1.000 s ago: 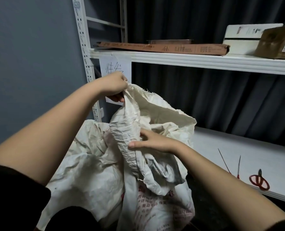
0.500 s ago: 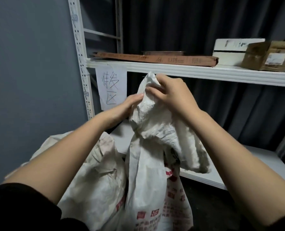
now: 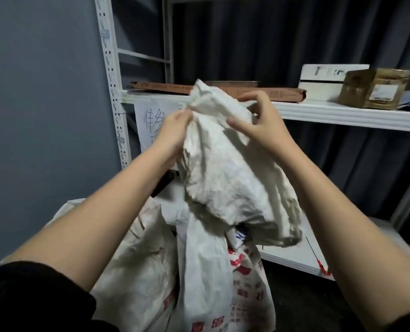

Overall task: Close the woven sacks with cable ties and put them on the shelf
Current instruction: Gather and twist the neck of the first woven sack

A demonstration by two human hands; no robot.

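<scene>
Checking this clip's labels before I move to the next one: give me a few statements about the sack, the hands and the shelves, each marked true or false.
1. Both hands hold the gathered top of the woven sack. True: the left hand and right hand grip it from either side.
2. A cable tie already closes the sack's neck. False: no tie shows on it.
3. A brown cardboard box sits on the upper shelf. True.
4. The sack lies on the lower shelf. False: it is held up in front of the shelving.
5. The sack carries red printing. True.
</scene>
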